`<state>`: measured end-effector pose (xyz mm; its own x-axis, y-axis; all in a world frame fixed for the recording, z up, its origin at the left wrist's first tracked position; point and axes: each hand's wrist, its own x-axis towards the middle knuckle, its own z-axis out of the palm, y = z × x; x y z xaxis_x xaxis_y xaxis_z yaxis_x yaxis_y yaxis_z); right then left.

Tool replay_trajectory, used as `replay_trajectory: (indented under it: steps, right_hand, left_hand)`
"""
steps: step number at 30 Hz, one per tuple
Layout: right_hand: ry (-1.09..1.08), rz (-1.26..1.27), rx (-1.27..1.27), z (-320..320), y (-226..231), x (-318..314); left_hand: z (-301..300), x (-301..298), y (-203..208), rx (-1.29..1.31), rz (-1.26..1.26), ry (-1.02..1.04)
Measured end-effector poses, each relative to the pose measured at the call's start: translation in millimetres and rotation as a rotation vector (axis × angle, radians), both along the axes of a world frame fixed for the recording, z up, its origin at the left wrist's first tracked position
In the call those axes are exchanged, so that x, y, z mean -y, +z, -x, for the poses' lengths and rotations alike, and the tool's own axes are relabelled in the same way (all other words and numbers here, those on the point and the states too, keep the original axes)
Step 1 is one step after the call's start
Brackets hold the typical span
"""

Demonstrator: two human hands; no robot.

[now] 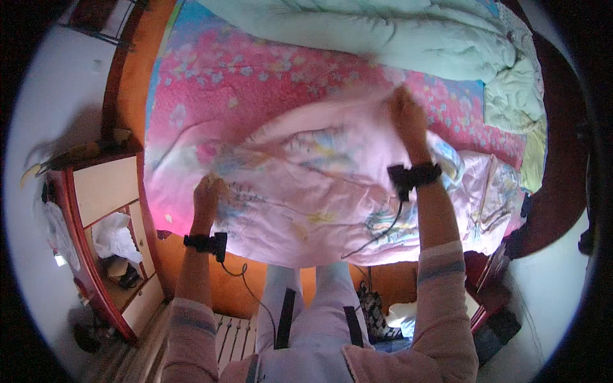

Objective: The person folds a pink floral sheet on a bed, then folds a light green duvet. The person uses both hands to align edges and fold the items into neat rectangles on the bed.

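**Pink quilt cover being gripped at two edges on the bed**

Pink, soft cotton is lying rumpled across the near half of the bed, and both hands are working on it. Seen from the head camera, the left hand (207,191) is pinching the near-left edge of the pale pink printed quilt cover (319,198), fingers closed on a fold of cloth. The right hand (408,118) is reaching farther out, clutching the raised far edge, where the fabric is blurring. Both wrists are wearing black bands with trailing cables.

The cover is looking light, limp and floppy; it is likely to sag and bunch between the hands, so holding it at corners or hems seems the surest grip.

Beyond the right hand, a pale green duvet (408,35) is lying heaped, with the bright pink flowered bedsheet (255,83) spreading beneath. Left of the left hand, a wooden bedside cabinet (108,191) is standing close against the bed frame (131,76), narrowing the room on that side.
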<state>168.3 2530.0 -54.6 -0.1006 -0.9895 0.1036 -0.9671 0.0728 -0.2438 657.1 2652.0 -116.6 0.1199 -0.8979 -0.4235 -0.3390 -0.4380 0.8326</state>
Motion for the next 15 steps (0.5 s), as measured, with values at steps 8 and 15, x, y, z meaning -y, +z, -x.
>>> replay_trajectory:
  steps: [8, 15]
  right_hand:
    - [0.386, 0.093, -0.052, -142, 96, -80]
    - [0.590, -0.717, 0.596, -180, -19, -297]
  left_hand:
    - [10, 31, -31, 0.077, 0.016, 0.034]
    - [-16, -6, -9, -0.182, 0.045, 0.015]
